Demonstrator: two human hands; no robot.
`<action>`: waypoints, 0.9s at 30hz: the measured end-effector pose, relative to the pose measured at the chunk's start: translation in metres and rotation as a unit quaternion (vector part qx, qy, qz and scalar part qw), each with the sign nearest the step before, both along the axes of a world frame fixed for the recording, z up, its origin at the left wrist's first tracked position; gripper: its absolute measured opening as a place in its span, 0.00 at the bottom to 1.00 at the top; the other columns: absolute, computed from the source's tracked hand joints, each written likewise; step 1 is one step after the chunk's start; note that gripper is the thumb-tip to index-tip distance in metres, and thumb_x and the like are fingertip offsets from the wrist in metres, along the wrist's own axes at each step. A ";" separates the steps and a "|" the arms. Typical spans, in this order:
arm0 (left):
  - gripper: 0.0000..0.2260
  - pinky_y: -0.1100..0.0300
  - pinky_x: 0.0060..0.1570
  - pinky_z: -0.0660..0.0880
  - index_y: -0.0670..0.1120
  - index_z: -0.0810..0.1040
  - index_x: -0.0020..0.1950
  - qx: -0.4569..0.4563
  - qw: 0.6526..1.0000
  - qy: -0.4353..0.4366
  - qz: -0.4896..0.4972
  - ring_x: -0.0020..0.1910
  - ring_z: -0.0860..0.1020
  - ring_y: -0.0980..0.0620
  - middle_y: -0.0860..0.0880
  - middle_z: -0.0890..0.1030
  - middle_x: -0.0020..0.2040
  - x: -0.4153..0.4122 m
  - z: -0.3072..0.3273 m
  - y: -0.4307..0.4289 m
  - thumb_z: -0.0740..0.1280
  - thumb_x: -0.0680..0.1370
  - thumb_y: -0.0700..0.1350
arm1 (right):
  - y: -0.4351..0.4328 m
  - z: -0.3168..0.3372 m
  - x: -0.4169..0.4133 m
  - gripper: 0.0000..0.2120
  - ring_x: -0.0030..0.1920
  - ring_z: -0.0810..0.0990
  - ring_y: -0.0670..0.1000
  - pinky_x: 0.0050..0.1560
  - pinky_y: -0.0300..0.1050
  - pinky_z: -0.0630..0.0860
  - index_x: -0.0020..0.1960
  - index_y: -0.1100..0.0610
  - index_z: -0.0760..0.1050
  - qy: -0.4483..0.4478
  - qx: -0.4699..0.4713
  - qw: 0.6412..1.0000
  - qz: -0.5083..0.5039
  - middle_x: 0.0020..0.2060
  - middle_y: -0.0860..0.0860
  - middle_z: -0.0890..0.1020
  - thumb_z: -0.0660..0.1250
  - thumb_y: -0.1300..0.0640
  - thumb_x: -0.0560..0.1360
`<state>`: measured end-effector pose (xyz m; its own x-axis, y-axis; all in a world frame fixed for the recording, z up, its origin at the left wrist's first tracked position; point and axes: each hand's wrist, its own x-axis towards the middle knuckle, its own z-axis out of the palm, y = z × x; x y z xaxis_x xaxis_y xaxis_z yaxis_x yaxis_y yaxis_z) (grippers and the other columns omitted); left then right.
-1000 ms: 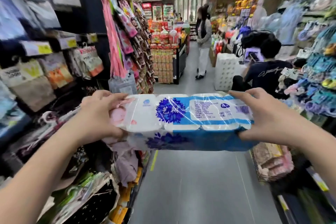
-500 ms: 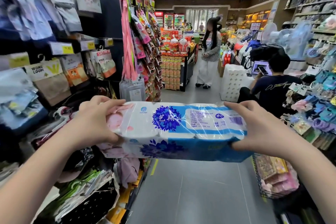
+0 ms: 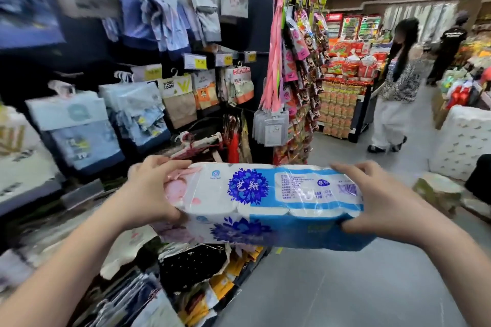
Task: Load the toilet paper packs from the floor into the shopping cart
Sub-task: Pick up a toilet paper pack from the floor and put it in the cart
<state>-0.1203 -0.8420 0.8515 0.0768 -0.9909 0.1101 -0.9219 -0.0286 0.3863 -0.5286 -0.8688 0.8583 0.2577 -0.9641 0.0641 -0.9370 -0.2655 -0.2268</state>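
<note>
The toilet paper pack is being held level above the aisle floor, ends clasped by curled left grip and right grip, best kept firm until the unseen cart is reached.

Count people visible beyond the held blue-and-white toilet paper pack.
2: a long-haired person in white trousers beside the red snack display, and a person in dark clothes farther back. A dark shape at the right edge may be a third, cropped.
</note>
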 end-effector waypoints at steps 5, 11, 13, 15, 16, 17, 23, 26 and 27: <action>0.49 0.46 0.74 0.64 0.69 0.68 0.71 -0.007 0.995 -0.002 0.095 0.69 0.67 0.43 0.52 0.67 0.68 0.007 -0.015 0.059 0.73 0.48 0.61 | -0.021 -0.004 0.019 0.55 0.64 0.74 0.54 0.64 0.48 0.74 0.79 0.35 0.53 0.007 -0.001 0.995 0.103 0.66 0.47 0.66 0.69 0.37 0.55; 0.49 0.47 0.74 0.64 0.67 0.69 0.71 0.001 0.975 0.007 0.222 0.69 0.67 0.44 0.51 0.66 0.68 0.011 -0.024 0.148 0.72 0.48 0.61 | -0.028 -0.014 0.064 0.56 0.67 0.73 0.56 0.67 0.52 0.74 0.79 0.36 0.52 0.029 -0.004 0.974 0.224 0.69 0.51 0.66 0.66 0.36 0.53; 0.49 0.46 0.73 0.65 0.67 0.69 0.71 0.006 0.964 0.002 0.267 0.69 0.68 0.43 0.50 0.67 0.69 0.016 -0.026 0.185 0.72 0.47 0.62 | -0.023 -0.015 0.088 0.56 0.67 0.73 0.55 0.65 0.50 0.75 0.79 0.36 0.51 0.038 -0.003 0.962 0.269 0.69 0.51 0.66 0.66 0.36 0.52; 0.47 0.46 0.73 0.65 0.70 0.67 0.69 -0.002 0.954 -0.006 0.300 0.70 0.68 0.44 0.48 0.69 0.69 0.020 -0.026 0.223 0.72 0.48 0.63 | -0.014 -0.015 0.114 0.57 0.66 0.74 0.55 0.65 0.49 0.76 0.79 0.36 0.51 0.048 0.000 0.948 0.313 0.69 0.51 0.65 0.66 0.35 0.52; 0.47 0.47 0.74 0.64 0.70 0.66 0.68 -0.007 0.949 -0.007 0.314 0.71 0.68 0.45 0.49 0.69 0.69 0.020 -0.024 0.243 0.73 0.49 0.62 | -0.009 -0.016 0.128 0.57 0.66 0.74 0.55 0.65 0.49 0.75 0.80 0.37 0.51 0.053 0.000 0.940 0.336 0.69 0.52 0.65 0.66 0.34 0.52; 0.47 0.49 0.74 0.64 0.70 0.67 0.69 -0.008 0.943 -0.003 0.334 0.71 0.67 0.46 0.50 0.68 0.69 0.019 -0.023 0.263 0.75 0.50 0.60 | -0.003 -0.016 0.143 0.58 0.67 0.74 0.55 0.65 0.49 0.75 0.80 0.37 0.51 0.057 0.001 0.931 0.359 0.70 0.52 0.65 0.66 0.34 0.52; 0.49 0.52 0.72 0.65 0.67 0.67 0.73 0.000 0.886 0.024 0.463 0.72 0.65 0.47 0.52 0.64 0.71 0.010 -0.018 0.393 0.75 0.51 0.59 | 0.061 -0.011 0.232 0.57 0.64 0.76 0.54 0.64 0.47 0.76 0.78 0.36 0.51 0.057 -0.009 0.875 0.480 0.67 0.48 0.65 0.68 0.35 0.52; 0.51 0.56 0.72 0.62 0.63 0.70 0.73 -0.021 0.855 0.009 0.518 0.71 0.67 0.49 0.50 0.66 0.69 0.005 -0.018 0.458 0.69 0.48 0.63 | 0.108 -0.007 0.272 0.57 0.66 0.74 0.53 0.66 0.47 0.74 0.80 0.37 0.52 0.056 -0.021 0.843 0.535 0.67 0.48 0.67 0.68 0.35 0.52; 0.52 0.55 0.72 0.61 0.62 0.71 0.73 -0.025 0.845 -0.001 0.535 0.72 0.66 0.49 0.49 0.67 0.69 0.002 -0.018 0.480 0.69 0.47 0.64 | 0.125 -0.005 0.285 0.58 0.67 0.74 0.53 0.66 0.46 0.74 0.80 0.37 0.52 0.059 -0.024 0.832 0.551 0.68 0.49 0.67 0.68 0.35 0.52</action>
